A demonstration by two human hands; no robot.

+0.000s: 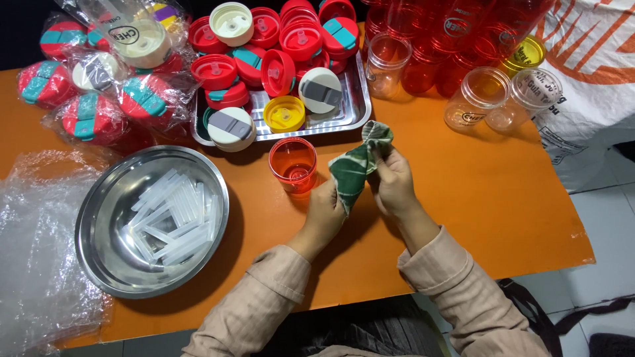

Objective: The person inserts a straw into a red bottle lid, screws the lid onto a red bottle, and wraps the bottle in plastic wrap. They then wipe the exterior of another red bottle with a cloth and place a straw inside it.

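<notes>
Both hands grip a green patterned cloth [357,165] over the orange tabletop [503,198]; left hand [325,210] closed on its lower end, right hand [395,182] pinching the upper part; red plastic cup [293,164] upright just left of the hands; steel bowl [99,218] w/ clear strips farther left; lid tray [354,109] beyond; clear jars [476,99] beyond-right.

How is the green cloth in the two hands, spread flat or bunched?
Bunched. The green cloth is gathered and twisted between the left hand and the right hand, raised above the orange table.
</notes>
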